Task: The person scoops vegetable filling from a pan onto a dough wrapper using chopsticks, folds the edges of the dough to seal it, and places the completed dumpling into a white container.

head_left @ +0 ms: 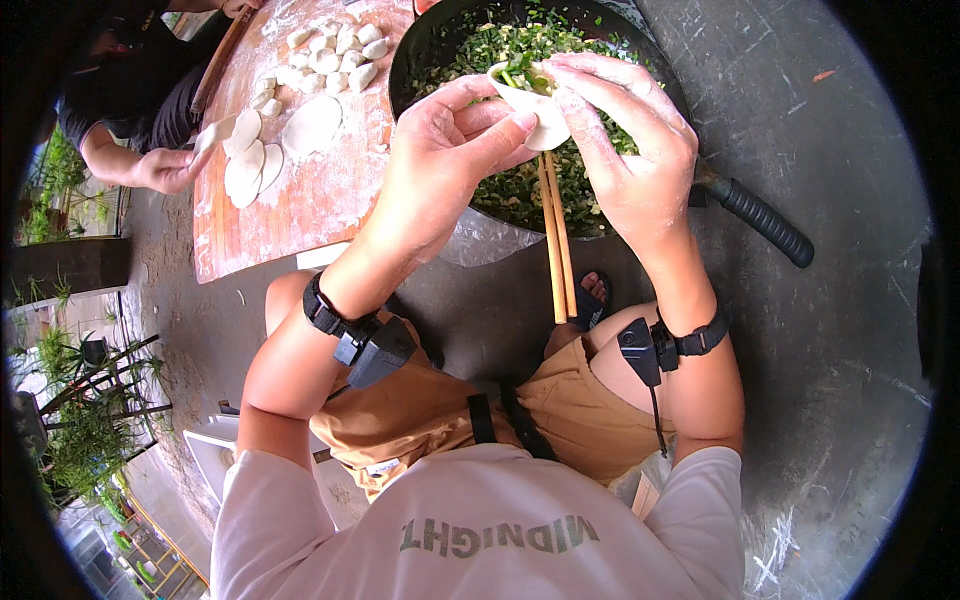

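Note:
Over a black pan (409,56), my left hand (465,135) and my right hand (630,135) hold one dumpling wrapper (549,127) between their fingertips. The thin round dough is folded upward, and green chopped filling (517,73) shows at its open top. Flour dusts both sets of fingers. More chopped greens with pale yellow bits (510,195) fill the pan beneath. A pair of wooden chopsticks (556,240) rests in the pan, with the thick ends jutting over its near rim toward me.
At left stands a floured wooden board (300,217) with several rolled wrappers (244,176), one larger wrapper (312,126) and many small dough lumps (326,60). Another person's hand (166,169) holds a wrapper at its left edge. A rolling pin (217,64) lies nearby. The pan's handle (769,221) points right.

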`<state>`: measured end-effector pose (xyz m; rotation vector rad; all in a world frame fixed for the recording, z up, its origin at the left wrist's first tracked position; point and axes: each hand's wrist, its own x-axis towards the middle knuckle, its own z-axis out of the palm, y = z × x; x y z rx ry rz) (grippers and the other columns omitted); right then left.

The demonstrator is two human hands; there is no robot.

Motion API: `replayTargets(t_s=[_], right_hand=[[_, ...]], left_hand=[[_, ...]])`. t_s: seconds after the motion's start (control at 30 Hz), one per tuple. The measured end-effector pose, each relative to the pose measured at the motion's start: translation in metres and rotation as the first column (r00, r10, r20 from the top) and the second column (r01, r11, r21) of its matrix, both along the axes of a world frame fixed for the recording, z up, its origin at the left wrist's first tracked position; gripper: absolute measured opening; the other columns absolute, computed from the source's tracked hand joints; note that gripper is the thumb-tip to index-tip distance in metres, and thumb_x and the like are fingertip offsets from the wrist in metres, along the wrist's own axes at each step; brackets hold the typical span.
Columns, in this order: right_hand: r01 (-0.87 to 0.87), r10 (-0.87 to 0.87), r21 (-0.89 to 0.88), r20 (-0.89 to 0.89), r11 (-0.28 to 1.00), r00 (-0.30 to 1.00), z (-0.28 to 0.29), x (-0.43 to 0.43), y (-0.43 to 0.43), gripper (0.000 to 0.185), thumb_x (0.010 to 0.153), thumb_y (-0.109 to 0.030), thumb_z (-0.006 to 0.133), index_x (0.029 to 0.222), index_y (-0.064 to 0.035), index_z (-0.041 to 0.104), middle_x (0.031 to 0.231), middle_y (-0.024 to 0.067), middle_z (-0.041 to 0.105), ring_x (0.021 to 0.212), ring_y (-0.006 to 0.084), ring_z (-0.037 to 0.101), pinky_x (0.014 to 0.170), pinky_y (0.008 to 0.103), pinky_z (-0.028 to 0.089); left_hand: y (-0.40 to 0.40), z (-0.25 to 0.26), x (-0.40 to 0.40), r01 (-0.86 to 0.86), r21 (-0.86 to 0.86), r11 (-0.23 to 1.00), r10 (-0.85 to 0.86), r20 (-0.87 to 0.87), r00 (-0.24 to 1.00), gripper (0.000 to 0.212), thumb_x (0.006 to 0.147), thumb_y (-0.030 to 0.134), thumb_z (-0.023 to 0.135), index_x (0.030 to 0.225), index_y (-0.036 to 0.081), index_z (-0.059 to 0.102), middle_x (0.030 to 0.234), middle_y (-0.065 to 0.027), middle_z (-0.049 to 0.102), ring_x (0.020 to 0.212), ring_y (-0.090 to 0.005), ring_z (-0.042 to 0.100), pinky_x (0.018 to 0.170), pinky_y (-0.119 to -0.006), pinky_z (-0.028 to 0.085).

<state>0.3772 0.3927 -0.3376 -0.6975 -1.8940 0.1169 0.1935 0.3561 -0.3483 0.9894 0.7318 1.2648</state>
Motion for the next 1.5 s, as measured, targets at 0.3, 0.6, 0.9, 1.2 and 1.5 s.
replayTargets(t_s=[0.3,0.6,0.9,1.2,1.5], right_hand=[[0.041,-0.042,-0.027,-0.026,0.999,0.999,0.0080,-0.0010,-0.0021,0.021,0.080,-0.006,0.078,0.101,-0.0067,0.076,0.103,0.0083,0.071,0.093,0.0224,0.070,0.081,0.0320,0.056],[0.022,-0.029,0.058,0.121,0.998,0.992,0.0003,0.0003,-0.0004,0.026,0.080,-0.007,0.076,0.104,-0.0152,0.078,0.107,0.0025,0.068,0.085,0.0188,0.067,0.078,0.0314,0.056],[-0.038,0.038,0.006,0.011,0.999,0.999,0.0005,0.0010,0.0009,0.023,0.080,-0.004,0.077,0.103,-0.0083,0.077,0.105,0.0070,0.072,0.093,0.0212,0.069,0.082,0.0317,0.056],[0.003,-0.001,-0.058,0.022,0.998,1.000,0.0045,0.0012,-0.0017,0.026,0.078,-0.006,0.079,0.104,-0.0071,0.076,0.104,0.0090,0.073,0.095,0.0232,0.070,0.083,0.0320,0.056],[-0.034,0.008,-0.236,-0.111,0.971,0.994,0.0005,-0.0032,-0.0080,0.040,0.079,-0.004,0.079,0.118,-0.0085,0.071,0.102,0.0093,0.073,0.089,0.0200,0.071,0.076,0.0305,0.057]], left_hand=[[-0.0012,0.0029,0.0002,0.028,-0.006,1.000,-0.029,-0.121,0.992,0.020,0.097,0.004,0.061,0.117,0.000,0.057,0.113,-0.0110,0.070,0.104,-0.0160,0.068,0.092,-0.031,0.057],[-0.0002,0.0002,0.0022,0.033,0.023,0.999,-0.032,-0.073,0.997,0.031,0.098,0.003,0.060,0.128,-0.003,0.054,0.115,-0.0121,0.068,0.105,-0.0174,0.067,0.094,-0.031,0.056],[-0.0030,0.0044,0.0017,0.019,-0.001,1.000,-0.019,-0.079,0.997,0.029,0.097,0.003,0.061,0.126,-0.002,0.055,0.116,-0.0117,0.068,0.106,-0.0158,0.066,0.094,-0.031,0.056],[-0.0027,0.0018,0.0013,0.023,0.000,1.000,-0.023,-0.082,0.996,0.027,0.097,0.003,0.061,0.123,0.000,0.056,0.116,-0.0109,0.069,0.105,-0.0165,0.067,0.092,-0.031,0.057],[-0.0036,0.0017,0.0010,0.011,-0.033,0.999,-0.011,-0.028,1.000,0.022,0.097,0.003,0.061,0.119,0.001,0.057,0.112,-0.0104,0.070,0.104,-0.0180,0.068,0.092,-0.032,0.057]])
